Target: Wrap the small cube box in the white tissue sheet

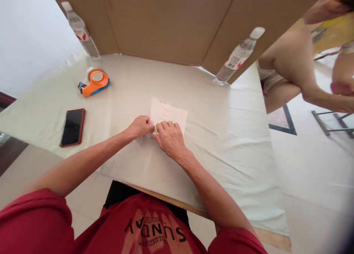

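One thin white ragged-edged paper sheet (167,113), on a pale cloth-covered worktop (235,139); left hand (141,127) pinching its near edge; right hand (170,138) curled over it, grip indeterminate.

A pale, creased cloth (243,154) covers the surface (132,80) before me. On it lie a white sheet (173,113), and to my left a red-cased phone (72,127) and an orange tape dispenser (92,88); a left bottle (80,33) and a right bottle (237,58) stand beside upright brown cardboard (166,21).
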The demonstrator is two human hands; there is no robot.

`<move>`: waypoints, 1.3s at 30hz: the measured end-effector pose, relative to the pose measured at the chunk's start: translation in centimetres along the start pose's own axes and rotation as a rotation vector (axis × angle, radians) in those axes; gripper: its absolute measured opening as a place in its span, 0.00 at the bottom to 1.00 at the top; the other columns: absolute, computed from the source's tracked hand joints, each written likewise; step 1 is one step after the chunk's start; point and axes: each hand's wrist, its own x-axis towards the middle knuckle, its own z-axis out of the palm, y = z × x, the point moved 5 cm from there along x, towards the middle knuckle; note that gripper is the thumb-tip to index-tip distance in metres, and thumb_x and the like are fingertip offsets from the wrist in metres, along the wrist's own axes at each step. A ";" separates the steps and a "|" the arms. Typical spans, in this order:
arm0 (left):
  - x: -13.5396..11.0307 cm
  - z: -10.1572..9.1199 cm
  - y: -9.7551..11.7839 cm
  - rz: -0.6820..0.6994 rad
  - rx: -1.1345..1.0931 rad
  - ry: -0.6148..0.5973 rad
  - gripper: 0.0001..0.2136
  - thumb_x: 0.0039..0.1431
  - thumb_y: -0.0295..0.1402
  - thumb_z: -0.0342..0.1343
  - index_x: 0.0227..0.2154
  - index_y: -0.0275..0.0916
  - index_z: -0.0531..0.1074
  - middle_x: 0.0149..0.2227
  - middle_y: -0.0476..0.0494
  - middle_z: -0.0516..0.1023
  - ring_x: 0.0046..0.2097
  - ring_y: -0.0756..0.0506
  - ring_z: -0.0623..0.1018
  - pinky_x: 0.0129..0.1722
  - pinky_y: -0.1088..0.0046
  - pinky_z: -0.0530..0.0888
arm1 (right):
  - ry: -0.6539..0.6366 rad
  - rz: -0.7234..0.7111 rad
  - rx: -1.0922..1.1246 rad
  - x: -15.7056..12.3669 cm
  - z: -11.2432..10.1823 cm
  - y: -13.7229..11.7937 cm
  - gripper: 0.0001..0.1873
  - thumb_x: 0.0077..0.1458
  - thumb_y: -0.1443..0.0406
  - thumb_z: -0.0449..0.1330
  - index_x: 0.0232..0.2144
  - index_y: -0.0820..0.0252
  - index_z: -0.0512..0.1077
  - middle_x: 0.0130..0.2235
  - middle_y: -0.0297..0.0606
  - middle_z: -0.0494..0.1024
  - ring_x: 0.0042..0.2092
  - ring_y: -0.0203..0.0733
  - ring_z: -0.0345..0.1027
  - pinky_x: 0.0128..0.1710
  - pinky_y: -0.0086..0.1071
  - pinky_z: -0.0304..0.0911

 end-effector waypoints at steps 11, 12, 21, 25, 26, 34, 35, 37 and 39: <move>-0.7 0.4 1.1 -0.119 -0.323 -0.011 0.05 0.50 0.25 0.56 0.24 0.37 0.66 0.19 0.53 0.68 0.21 0.53 0.69 0.22 0.78 0.67 | 0.035 0.042 0.094 -0.1 0.1 0.5 0.09 0.61 0.64 0.59 0.42 0.63 0.71 0.41 0.45 0.79 0.43 0.50 0.65 0.41 0.39 0.49; -1.0 0.4 1.3 -0.109 -0.345 -0.037 0.03 0.50 0.25 0.56 0.25 0.37 0.67 0.20 0.52 0.69 0.22 0.53 0.69 0.23 0.77 0.69 | 0.035 0.057 0.126 -0.2 0.0 0.7 0.08 0.60 0.65 0.59 0.42 0.62 0.71 0.40 0.45 0.79 0.42 0.49 0.65 0.41 0.38 0.50; -2.4 0.9 2.4 0.336 0.203 -0.033 0.10 0.53 0.28 0.53 0.34 0.37 0.79 0.29 0.47 0.74 0.33 0.47 0.73 0.39 0.69 0.74 | 0.054 0.056 0.411 -1.1 -1.5 2.1 0.08 0.56 0.70 0.54 0.38 0.59 0.71 0.39 0.40 0.81 0.44 0.45 0.72 0.50 0.39 0.56; -2.5 1.5 1.9 0.552 0.489 0.136 0.12 0.59 0.32 0.53 0.41 0.39 0.80 0.40 0.40 0.76 0.43 0.43 0.76 0.45 0.66 0.73 | 0.168 0.320 0.505 -4.1 -1.9 5.7 0.09 0.57 0.65 0.56 0.39 0.59 0.72 0.45 0.43 0.81 0.45 0.46 0.74 0.48 0.39 0.62; -2.6 1.5 1.7 0.584 0.492 0.156 0.13 0.59 0.32 0.53 0.42 0.40 0.80 0.43 0.39 0.75 0.45 0.42 0.76 0.45 0.66 0.73 | 0.140 0.434 0.521 -5.1 -1.7 6.8 0.09 0.57 0.63 0.57 0.39 0.59 0.73 0.43 0.43 0.81 0.40 0.45 0.74 0.44 0.38 0.63; -3.2 2.5 0.9 0.543 0.399 0.167 0.13 0.61 0.32 0.53 0.45 0.40 0.79 0.42 0.41 0.75 0.36 0.47 0.75 0.43 0.68 0.74 | -0.064 0.727 0.702 -8.4 1.4 8.5 0.29 0.58 0.52 0.59 0.56 0.63 0.67 0.38 0.41 0.81 0.34 0.44 0.75 0.38 0.38 0.68; -3.4 2.7 0.9 0.536 0.399 0.179 0.13 0.61 0.32 0.53 0.45 0.40 0.79 0.42 0.41 0.75 0.37 0.47 0.75 0.43 0.68 0.75 | -0.052 0.738 0.736 -8.2 1.9 8.3 0.32 0.57 0.52 0.59 0.58 0.63 0.65 0.38 0.41 0.81 0.34 0.44 0.75 0.36 0.37 0.68; -3.8 3.0 0.8 0.523 0.405 0.205 0.13 0.61 0.32 0.54 0.46 0.40 0.78 0.43 0.41 0.74 0.38 0.46 0.76 0.43 0.69 0.75 | -0.020 0.749 0.784 -7.6 2.6 8.2 0.35 0.56 0.51 0.60 0.61 0.64 0.62 0.38 0.41 0.80 0.33 0.45 0.75 0.33 0.37 0.69; -4.1 3.2 0.8 0.526 0.422 0.244 0.12 0.62 0.32 0.54 0.46 0.41 0.78 0.44 0.40 0.74 0.42 0.45 0.76 0.44 0.69 0.74 | 0.012 0.741 0.798 -7.1 3.0 8.3 0.37 0.55 0.51 0.60 0.62 0.63 0.60 0.39 0.43 0.80 0.33 0.46 0.75 0.32 0.37 0.69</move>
